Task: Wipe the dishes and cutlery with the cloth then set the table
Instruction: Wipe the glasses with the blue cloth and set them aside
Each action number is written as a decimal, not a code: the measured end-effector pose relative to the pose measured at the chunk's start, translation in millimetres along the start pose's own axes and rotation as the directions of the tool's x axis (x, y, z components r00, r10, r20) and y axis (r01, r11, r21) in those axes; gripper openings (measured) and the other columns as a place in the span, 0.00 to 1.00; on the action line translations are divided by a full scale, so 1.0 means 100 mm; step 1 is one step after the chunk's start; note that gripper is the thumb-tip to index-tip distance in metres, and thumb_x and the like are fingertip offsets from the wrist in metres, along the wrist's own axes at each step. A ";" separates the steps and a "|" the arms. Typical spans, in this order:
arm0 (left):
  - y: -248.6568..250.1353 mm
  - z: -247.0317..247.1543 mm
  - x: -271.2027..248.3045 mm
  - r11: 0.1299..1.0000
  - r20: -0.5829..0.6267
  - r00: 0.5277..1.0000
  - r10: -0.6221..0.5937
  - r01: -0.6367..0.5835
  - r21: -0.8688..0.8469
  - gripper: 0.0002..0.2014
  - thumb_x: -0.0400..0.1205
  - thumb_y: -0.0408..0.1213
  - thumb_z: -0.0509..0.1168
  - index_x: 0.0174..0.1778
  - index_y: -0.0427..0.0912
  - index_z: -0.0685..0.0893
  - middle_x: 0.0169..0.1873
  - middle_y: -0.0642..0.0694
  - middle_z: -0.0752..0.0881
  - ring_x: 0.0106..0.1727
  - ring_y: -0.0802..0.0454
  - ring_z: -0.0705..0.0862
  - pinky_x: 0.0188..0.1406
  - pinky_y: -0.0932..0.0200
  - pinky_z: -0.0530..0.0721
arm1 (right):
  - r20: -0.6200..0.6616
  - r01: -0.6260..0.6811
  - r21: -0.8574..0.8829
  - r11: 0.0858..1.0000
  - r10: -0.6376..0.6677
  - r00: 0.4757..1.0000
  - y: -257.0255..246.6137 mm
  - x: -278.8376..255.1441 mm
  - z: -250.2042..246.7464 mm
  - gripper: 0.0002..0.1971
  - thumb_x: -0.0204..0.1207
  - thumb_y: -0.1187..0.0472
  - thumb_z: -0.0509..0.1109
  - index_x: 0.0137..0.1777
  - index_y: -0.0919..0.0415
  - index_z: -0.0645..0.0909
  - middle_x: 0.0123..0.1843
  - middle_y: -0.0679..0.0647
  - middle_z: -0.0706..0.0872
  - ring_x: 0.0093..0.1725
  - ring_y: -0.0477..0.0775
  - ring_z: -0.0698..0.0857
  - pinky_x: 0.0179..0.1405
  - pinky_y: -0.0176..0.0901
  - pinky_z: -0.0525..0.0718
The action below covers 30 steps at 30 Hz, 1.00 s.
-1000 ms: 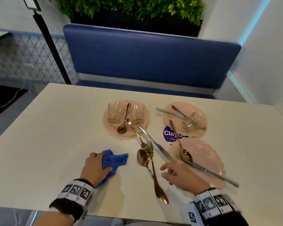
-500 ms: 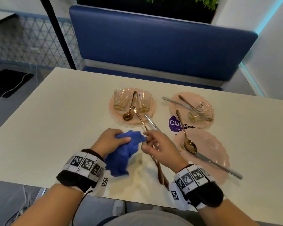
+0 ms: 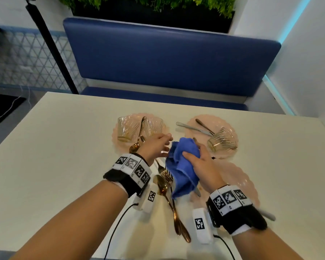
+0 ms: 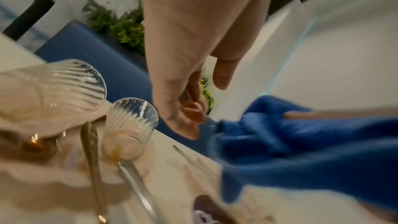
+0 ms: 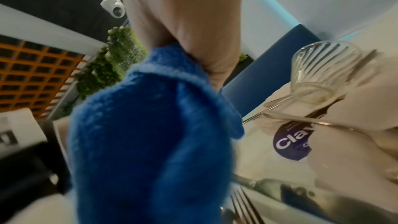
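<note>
My right hand (image 3: 192, 151) grips the bunched blue cloth (image 3: 180, 171), raised over the cutlery at mid-table; the right wrist view fills with the cloth (image 5: 150, 142). My left hand (image 3: 166, 145) hovers just left of it. Its fingers are loosely curled and I can make out nothing in them (image 4: 204, 108). Two upright glasses (image 3: 126, 130) (image 3: 154, 126) stand on the far-left pink plate (image 3: 115, 136) with a gold spoon (image 3: 134, 147). A glass (image 3: 221, 141) lies tipped on the far-right plate (image 3: 231, 121). A gold spoon (image 3: 162, 186) and forks (image 3: 167, 175) lie below the cloth.
A third pink plate (image 3: 240, 184) lies near right with a silver knife (image 3: 267, 215) across it. Silver cutlery (image 3: 191, 127) rests on the far-right plate. The cream table (image 3: 64, 166) faces a blue bench (image 3: 167, 59), with a black pole (image 3: 51, 45) at far left.
The cloth has passed from my left hand into my right. Both hands have risen off the table and moved toward the plates.
</note>
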<state>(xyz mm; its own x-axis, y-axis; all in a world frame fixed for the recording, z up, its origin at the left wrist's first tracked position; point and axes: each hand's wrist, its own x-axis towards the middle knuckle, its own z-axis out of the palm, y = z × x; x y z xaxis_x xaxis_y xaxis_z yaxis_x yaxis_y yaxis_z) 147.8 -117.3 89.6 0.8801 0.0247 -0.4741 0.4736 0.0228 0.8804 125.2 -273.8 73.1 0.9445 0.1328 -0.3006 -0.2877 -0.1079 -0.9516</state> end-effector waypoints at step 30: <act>0.19 -0.44 0.51 0.961 0.188 0.943 0.276 -0.264 -0.088 0.40 0.64 0.39 0.78 0.73 0.51 0.71 0.62 0.44 0.83 0.61 0.46 0.84 0.62 0.51 0.83 | 0.007 0.227 0.063 0.972 -0.228 0.974 -0.68 0.55 -0.31 0.13 0.83 0.49 0.56 0.61 0.45 0.79 0.58 0.49 0.88 0.56 0.46 0.88 0.58 0.45 0.85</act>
<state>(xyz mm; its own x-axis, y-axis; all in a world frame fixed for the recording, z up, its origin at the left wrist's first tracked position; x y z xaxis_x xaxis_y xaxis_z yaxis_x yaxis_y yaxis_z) 200.4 -71.7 81.4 0.9664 -0.1583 -0.2023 0.2199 0.1030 0.9701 201.8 -289.7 122.7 0.9841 0.1605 -0.0760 -0.0749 -0.0127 -0.9971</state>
